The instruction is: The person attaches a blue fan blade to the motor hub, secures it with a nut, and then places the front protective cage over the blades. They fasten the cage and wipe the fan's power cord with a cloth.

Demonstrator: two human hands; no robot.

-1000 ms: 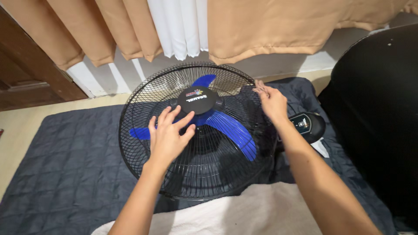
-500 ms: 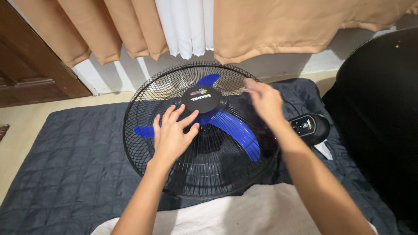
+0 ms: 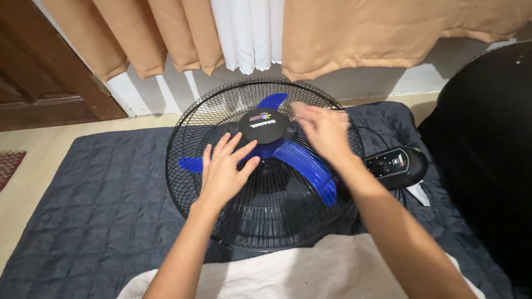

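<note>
A black wire fan guard [image 3: 191, 138] with blue blades [image 3: 307, 169] behind it lies face up on a dark quilted mat [image 3: 100, 210]. A round black cap [image 3: 264, 126] sits at the guard's centre. My left hand [image 3: 224, 171] rests flat on the grille just below and left of the cap, fingers spread. My right hand [image 3: 321, 130] hovers over the grille to the right of the cap, fingers loosely apart and blurred, holding nothing.
The fan's black base with control buttons [image 3: 396, 164] lies to the right on the mat. A white towel [image 3: 310, 271] covers my lap. Tan and white curtains [image 3: 249, 33] hang behind, a wooden door [image 3: 39, 83] stands at left, and a large black object [image 3: 487, 149] at right.
My right hand has moved from the guard's right rim inward toward the centre cap. My left hand stays flat on the grille. The view shifted slightly.
</note>
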